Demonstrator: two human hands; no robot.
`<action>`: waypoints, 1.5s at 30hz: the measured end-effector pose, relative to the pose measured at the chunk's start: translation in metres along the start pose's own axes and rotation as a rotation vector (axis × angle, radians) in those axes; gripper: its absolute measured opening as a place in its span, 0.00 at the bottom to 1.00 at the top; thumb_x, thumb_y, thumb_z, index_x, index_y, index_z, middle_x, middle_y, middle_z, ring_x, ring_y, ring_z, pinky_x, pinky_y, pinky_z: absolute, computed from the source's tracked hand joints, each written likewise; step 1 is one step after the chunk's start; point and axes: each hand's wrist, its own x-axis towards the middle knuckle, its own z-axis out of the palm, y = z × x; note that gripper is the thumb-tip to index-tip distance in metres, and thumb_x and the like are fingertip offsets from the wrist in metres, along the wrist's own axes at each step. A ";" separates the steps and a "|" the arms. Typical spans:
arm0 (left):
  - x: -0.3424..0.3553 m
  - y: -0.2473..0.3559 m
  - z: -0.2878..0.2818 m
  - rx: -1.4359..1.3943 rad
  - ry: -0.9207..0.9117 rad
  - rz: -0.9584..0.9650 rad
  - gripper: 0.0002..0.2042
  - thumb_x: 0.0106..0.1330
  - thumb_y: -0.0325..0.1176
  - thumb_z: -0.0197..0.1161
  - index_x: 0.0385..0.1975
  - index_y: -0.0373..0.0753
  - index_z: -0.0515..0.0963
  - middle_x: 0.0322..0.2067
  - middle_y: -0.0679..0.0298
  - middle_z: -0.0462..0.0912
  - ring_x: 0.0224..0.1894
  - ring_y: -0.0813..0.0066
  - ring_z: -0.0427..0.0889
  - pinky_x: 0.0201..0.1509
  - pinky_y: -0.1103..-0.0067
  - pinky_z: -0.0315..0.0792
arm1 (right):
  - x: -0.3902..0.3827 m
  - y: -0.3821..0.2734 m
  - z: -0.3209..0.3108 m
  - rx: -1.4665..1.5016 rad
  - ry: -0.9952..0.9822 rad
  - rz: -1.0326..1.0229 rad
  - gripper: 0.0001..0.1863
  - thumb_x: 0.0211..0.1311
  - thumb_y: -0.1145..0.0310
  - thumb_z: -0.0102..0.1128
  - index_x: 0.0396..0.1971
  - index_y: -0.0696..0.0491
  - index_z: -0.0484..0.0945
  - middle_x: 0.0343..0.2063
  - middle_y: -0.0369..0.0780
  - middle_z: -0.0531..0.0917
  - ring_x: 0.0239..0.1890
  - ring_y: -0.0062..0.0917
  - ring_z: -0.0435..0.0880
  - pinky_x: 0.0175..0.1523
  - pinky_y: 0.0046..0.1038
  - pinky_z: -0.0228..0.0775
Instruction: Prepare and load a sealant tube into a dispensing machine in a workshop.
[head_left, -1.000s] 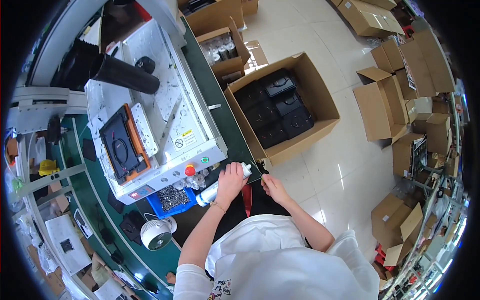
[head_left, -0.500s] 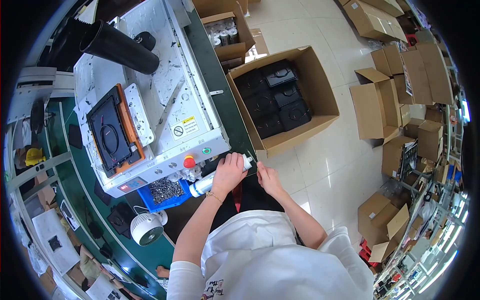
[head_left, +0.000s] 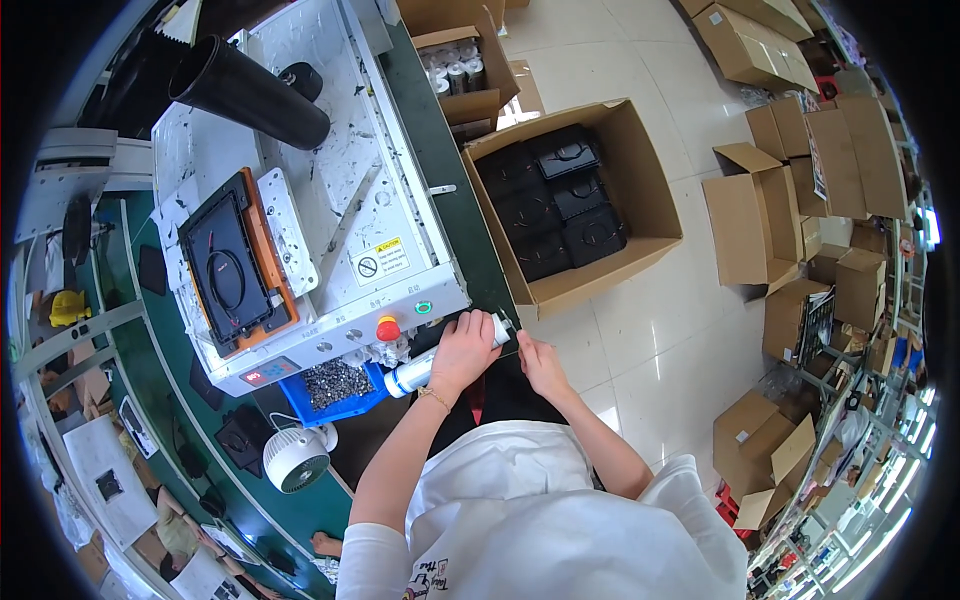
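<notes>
Pale tiled floor [head_left: 640, 310] past the right edge of the green table [head_left: 466, 228], more open cartons [head_left: 735, 220] further right. White machine [head_left: 335, 180] sits on the table, its front panel facing the near edge; red button [head_left: 387, 328] toward the panel's right end.

White tube [head_left: 414, 374] is at the table's near right corner, in front of the panel, slanted, capped/nozzle end up toward the corner. Left hand [head_left: 466, 352] has its fingers wrapped over the tube near that end. Right hand [head_left: 542, 368] is just beside the same end, fingers curled in and pinched; can't tell what's between them, or if they touch the tube.

Tube's other end is just beside a blue bin [head_left: 352, 407] of small metal parts [head_left: 333, 384]. White fan [head_left: 295, 460] near the bin, further left along the near edge.

On the machine: black housing [head_left: 204, 275] with a coiled cable, in an orange fixture [head_left: 262, 225]; black cylinder [head_left: 250, 95] lies behind. Carton [head_left: 605, 276] of black units [head_left: 560, 202] stands against the table's right edge.
</notes>
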 end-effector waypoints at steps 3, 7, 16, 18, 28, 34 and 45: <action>0.003 0.002 -0.003 -0.034 -0.027 -0.043 0.24 0.49 0.44 0.69 0.39 0.35 0.71 0.34 0.61 0.70 0.41 0.66 0.73 0.39 0.73 0.72 | -0.003 -0.013 -0.003 -0.146 0.018 -0.014 0.33 0.72 0.45 0.39 0.26 0.62 0.76 0.27 0.60 0.78 0.38 0.59 0.76 0.40 0.48 0.68; 0.005 0.007 -0.011 -0.057 -0.031 -0.072 0.22 0.51 0.44 0.68 0.39 0.37 0.70 0.37 0.59 0.70 0.44 0.61 0.73 0.41 0.70 0.73 | -0.001 -0.007 -0.002 -0.098 0.022 -0.028 0.33 0.71 0.44 0.42 0.22 0.62 0.76 0.20 0.54 0.79 0.28 0.49 0.80 0.35 0.43 0.70; 0.009 0.012 -0.013 -0.138 -0.061 -0.099 0.21 0.47 0.44 0.69 0.35 0.39 0.69 0.36 0.58 0.70 0.41 0.58 0.76 0.42 0.65 0.74 | -0.001 0.001 -0.007 -0.108 -0.042 -0.016 0.39 0.68 0.37 0.39 0.19 0.61 0.77 0.15 0.46 0.78 0.23 0.39 0.80 0.32 0.38 0.70; 0.011 0.014 -0.014 -0.111 -0.061 -0.089 0.21 0.46 0.44 0.69 0.33 0.38 0.70 0.35 0.59 0.71 0.41 0.59 0.76 0.42 0.66 0.74 | -0.004 -0.005 -0.011 -0.100 -0.069 0.002 0.39 0.68 0.37 0.38 0.23 0.62 0.79 0.20 0.52 0.80 0.28 0.47 0.81 0.36 0.42 0.70; 0.021 0.012 -0.013 -0.075 -0.036 -0.115 0.22 0.43 0.45 0.71 0.30 0.36 0.70 0.33 0.57 0.71 0.38 0.58 0.76 0.37 0.67 0.76 | 0.009 -0.007 -0.017 -0.061 -0.095 -0.018 0.39 0.65 0.35 0.41 0.24 0.59 0.82 0.16 0.46 0.81 0.27 0.42 0.84 0.36 0.40 0.74; 0.020 0.006 -0.021 -0.081 -0.054 -0.137 0.23 0.45 0.47 0.70 0.32 0.36 0.71 0.34 0.57 0.72 0.39 0.58 0.77 0.37 0.68 0.78 | 0.013 -0.019 -0.018 -0.069 -0.132 -0.012 0.38 0.65 0.36 0.43 0.26 0.60 0.83 0.21 0.51 0.83 0.30 0.44 0.85 0.38 0.39 0.75; -0.001 0.012 -0.012 -0.166 -0.072 -0.124 0.25 0.48 0.48 0.70 0.39 0.37 0.70 0.37 0.57 0.73 0.45 0.58 0.78 0.43 0.66 0.78 | 0.005 0.016 -0.006 -0.006 -0.119 0.137 0.38 0.66 0.35 0.43 0.16 0.58 0.76 0.13 0.37 0.76 0.17 0.27 0.75 0.26 0.32 0.65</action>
